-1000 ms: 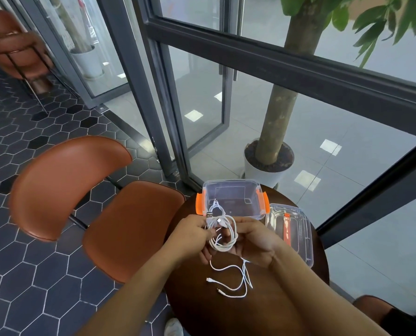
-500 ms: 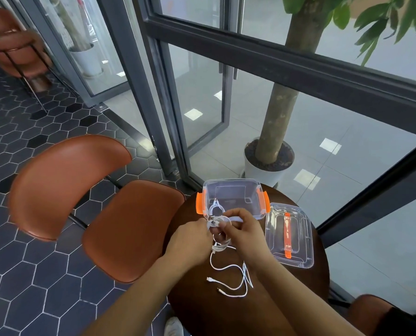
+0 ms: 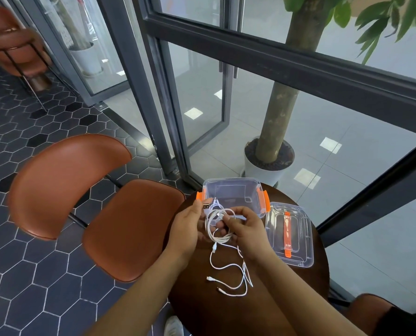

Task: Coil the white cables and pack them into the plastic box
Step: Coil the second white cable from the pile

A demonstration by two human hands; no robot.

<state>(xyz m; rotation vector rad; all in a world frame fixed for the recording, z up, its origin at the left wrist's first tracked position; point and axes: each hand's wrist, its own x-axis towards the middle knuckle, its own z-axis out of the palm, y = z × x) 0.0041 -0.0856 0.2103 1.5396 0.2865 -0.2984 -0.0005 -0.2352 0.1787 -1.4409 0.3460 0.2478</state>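
Observation:
A white cable coil (image 3: 218,226) hangs between my two hands above the round dark table (image 3: 197,309). My left hand (image 3: 185,226) holds the coil's left side, with a USB plug sticking up by its fingers. My right hand (image 3: 244,226) pinches the coil's right side. A loose end of that cable dangles below the hands. More white cable (image 3: 233,278) lies slack on the table nearer to me. The clear plastic box (image 3: 233,194) with orange latches stands open just beyond my hands.
The box's clear lid (image 3: 296,236) with an orange handle lies on the table at the right. A brown chair (image 3: 81,202) stands left of the table. Behind the table are a glass wall and a potted tree (image 3: 270,156).
My hands have drawn slightly apart and the coil shows as an open loop between them. The dangling tail is shorter and the plug end now points up by my left fingers.

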